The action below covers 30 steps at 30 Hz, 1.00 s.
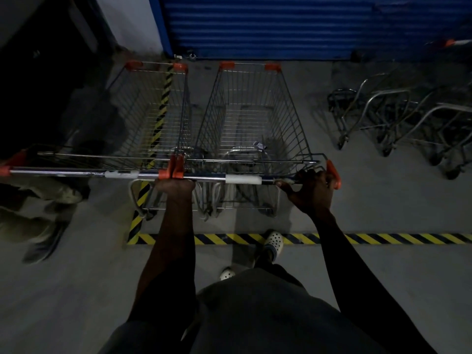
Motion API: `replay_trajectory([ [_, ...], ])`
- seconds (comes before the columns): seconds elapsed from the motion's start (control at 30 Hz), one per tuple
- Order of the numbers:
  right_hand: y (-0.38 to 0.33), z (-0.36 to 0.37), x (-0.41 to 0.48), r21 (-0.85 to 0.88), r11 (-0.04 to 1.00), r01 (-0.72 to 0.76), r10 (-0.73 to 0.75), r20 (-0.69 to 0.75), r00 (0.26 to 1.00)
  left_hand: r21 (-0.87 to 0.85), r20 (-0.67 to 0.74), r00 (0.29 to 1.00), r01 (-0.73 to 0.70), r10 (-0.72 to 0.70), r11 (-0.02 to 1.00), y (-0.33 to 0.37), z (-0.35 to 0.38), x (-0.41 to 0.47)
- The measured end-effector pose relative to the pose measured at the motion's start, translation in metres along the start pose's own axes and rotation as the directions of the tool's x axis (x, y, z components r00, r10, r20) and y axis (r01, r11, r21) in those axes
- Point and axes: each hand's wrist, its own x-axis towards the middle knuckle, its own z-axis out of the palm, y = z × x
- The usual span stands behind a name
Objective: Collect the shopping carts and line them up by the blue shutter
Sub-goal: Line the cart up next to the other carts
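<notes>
Two wire carts stand side by side on the far side of a yellow-and-black hazard stripe (370, 238), their far ends close to the blue shutter (281, 24) that fills the far wall. The left cart (150, 116) and the right cart (252, 111) sit just beside each other, and their handles meet end to end. The left hand (175, 184) grips the orange end caps (174, 167) at that joint, knuckles toward the camera and fingers curled over out of sight. The right hand (313, 190) grips the right handle (242, 179) at its right end, thumb on the near side and fingers hooked over the far side. One white clog (274, 241) rests on the stripe. Bare metal trolley frames (388, 116) stand to the right, and another person's legs (38, 226) show at the left edge.
</notes>
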Motion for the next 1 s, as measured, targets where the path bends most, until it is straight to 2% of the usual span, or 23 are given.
replay_trajectory([
  [0.07, 0.0, 0.001, 0.0, 0.015, 1.0, 0.018, -0.018, -0.027, 0.999, -0.054, 0.064, 0.998, 0.009, -0.006, 0.999, 0.003, 0.006, -0.016],
  [0.17, -0.006, -0.007, -0.003, 0.054, 0.998, 0.037, -0.032, -0.079, 0.996, -0.061, 0.003, 0.999, 0.035, -0.035, 0.998, 0.008, 0.005, -0.023],
  [0.37, -0.003, -0.003, -0.006, 0.081, 0.996, 0.033, -0.027, -0.071, 0.997, 0.147, -0.018, 1.0, 0.003, -0.001, 0.989, 0.012, 0.01, -0.017],
  [0.6, 0.0, 0.0, -0.006, 0.04, 0.998, 0.044, -0.042, -0.045, 0.998, 0.124, -0.086, 0.995, -0.029, 0.04, 0.992, 0.009, 0.018, -0.04],
  [0.67, 0.0, 0.0, -0.006, 0.032, 0.998, 0.048, -0.047, -0.056, 0.997, 0.34, -0.029, 0.988, -0.132, 0.151, 0.931, 0.01, 0.015, -0.051],
  [0.7, -0.001, 0.0, -0.007, 0.032, 0.998, 0.049, -0.046, -0.061, 0.997, 0.534, -0.003, 0.965, -0.22, 0.262, 0.817, 0.003, 0.012, -0.06],
  [0.73, 0.0, 0.001, -0.007, 0.031, 0.998, 0.048, -0.046, -0.066, 0.997, 0.771, -0.094, 0.847, -0.27, 0.523, 0.576, -0.006, 0.009, -0.067],
  [0.77, 0.0, 0.002, -0.006, 0.028, 0.998, 0.049, -0.047, -0.068, 0.997, 0.865, -0.064, 0.629, -0.352, 0.775, 0.357, -0.013, 0.007, -0.074],
  [0.8, 0.0, 0.003, -0.006, 0.022, 0.999, 0.046, -0.044, -0.063, 0.997, 0.863, 0.165, 0.448, -0.497, 0.879, 0.091, -0.021, 0.008, -0.082],
  [0.83, 0.001, 0.004, -0.006, 0.019, 0.999, 0.044, -0.043, -0.056, 0.997, 0.765, 0.456, 0.331, -0.62, 0.826, -0.173, -0.031, 0.003, -0.085],
  [0.87, 0.001, 0.004, -0.007, 0.024, 0.999, 0.042, -0.041, -0.052, 0.998, 0.645, 0.685, 0.296, -0.671, 0.665, -0.366, -0.04, -0.003, -0.085],
  [0.9, 0.001, 0.004, -0.007, 0.033, 0.999, 0.039, -0.037, -0.051, 0.998, 0.552, 0.815, 0.329, -0.691, 0.477, -0.466, -0.047, -0.008, -0.081],
  [0.93, 0.001, 0.004, -0.006, 0.037, 0.999, 0.035, -0.033, -0.047, 0.998, 0.485, 0.873, 0.363, -0.717, 0.326, -0.501, -0.054, -0.014, -0.077],
  [1.0, 0.0, 0.004, -0.006, 0.027, 0.999, 0.031, -0.03, -0.049, 0.998, 0.407, 0.91, 0.385, -0.749, 0.156, -0.522, -0.067, -0.017, -0.076],
])
